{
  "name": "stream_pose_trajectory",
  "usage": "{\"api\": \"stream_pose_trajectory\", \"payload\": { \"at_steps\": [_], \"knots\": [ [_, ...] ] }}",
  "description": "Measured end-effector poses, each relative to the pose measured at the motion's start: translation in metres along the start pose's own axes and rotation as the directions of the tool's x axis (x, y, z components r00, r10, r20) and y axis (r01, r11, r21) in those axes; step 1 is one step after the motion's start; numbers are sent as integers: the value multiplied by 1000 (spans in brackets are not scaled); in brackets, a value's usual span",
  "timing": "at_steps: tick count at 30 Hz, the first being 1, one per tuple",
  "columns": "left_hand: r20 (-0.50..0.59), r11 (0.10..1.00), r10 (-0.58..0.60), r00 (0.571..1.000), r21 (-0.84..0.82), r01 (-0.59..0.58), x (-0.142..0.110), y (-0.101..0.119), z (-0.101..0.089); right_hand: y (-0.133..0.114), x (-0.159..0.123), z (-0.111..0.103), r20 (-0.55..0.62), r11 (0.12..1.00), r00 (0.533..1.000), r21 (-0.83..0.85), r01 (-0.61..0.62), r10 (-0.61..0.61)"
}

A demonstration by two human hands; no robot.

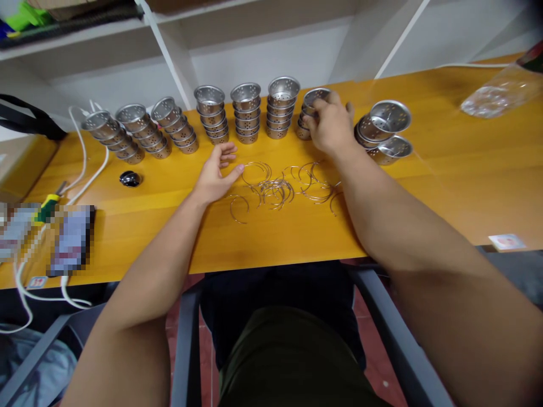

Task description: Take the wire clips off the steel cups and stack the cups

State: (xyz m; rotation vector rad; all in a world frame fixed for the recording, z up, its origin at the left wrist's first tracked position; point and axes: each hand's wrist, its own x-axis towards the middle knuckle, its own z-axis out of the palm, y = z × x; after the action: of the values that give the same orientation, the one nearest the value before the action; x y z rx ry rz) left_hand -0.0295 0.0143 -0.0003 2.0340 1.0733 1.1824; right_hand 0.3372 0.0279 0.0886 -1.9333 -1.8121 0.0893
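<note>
My left hand [216,174] rests low over the table with its fingers apart and nothing in them. Right of it lies a loose scatter of thin, curved metal wires [278,192]. At the back, my right hand [333,121] grips the rim of a perforated metal cup [316,97], the top one of a short stack. Its fingers partly cover that stack. Beyond my right wrist are more of these cups, a leaning stack [386,120] and a tilted cup [392,150] in front, partly hidden by my forearm.
Several stacks of the same cups [247,113] line the back, the left ones [131,133] leaning. At left are a shiny black object [130,179], white cables [87,181], a yellow-green tool [46,209] and a blurred phone [72,240]. A clear plastic bag [487,99] lies at far right.
</note>
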Motion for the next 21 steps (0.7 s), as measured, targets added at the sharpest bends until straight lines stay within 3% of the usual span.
{"api": "stream_pose_trajectory", "payload": {
  "at_steps": [10,12,13,15,17,18,19,21],
  "knots": [
    [8,999,19,1000,36,-19,-1,9,-2,-10,-12,-3,-130,1000,991,5,-11,11],
    [7,999,13,1000,34,-13,-2,9,-1,-11,-19,-11,-180,996,981,46,81,-71],
    [5,999,13,1000,31,-13,-2,8,-1,-10,-24,-20,-237,982,959,72,176,-155],
    [-3,1000,15,1000,26,-15,-2,8,-1,-3,-37,-47,-394,918,858,79,388,-329],
    [-12,1000,16,1000,26,-16,-2,7,-1,13,-50,-82,-485,886,779,19,464,-397],
    [-15,999,17,1000,28,-16,-2,7,-1,24,-55,-98,-475,914,808,19,405,-348],
    [-17,999,18,1000,32,-17,-2,8,0,37,-58,-112,-412,955,873,19,296,-262],
    [-15,999,25,1000,39,-24,-2,9,2,63,-60,-128,-202,997,979,-68,-28,14]
  ]
}}
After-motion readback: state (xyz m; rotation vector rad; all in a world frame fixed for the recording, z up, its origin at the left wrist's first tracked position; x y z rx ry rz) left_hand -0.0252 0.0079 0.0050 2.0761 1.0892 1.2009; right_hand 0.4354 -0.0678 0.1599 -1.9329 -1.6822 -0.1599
